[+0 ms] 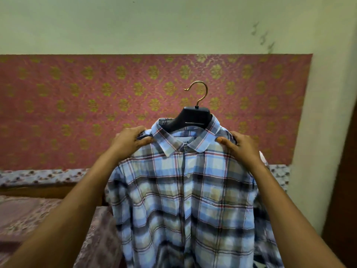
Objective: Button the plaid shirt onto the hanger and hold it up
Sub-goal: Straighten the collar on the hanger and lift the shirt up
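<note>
The blue, tan and red plaid shirt [185,200] hangs in the air in front of me on a black hanger [193,118] with a gold hook, its front placket closed down the middle. My left hand [131,140] grips the shirt's left shoulder beside the collar. My right hand [239,147] grips the right shoulder, thumb on the fabric near the collar. The hanger's arms are hidden inside the shirt; only its neck and hook show above the collar.
A pink cloth with gold flowers [96,105] covers the wall behind. A bed with a patterned cover [29,215] lies below left. A pale green wall [173,26] rises above, and a dark door edge [345,171] stands at the right.
</note>
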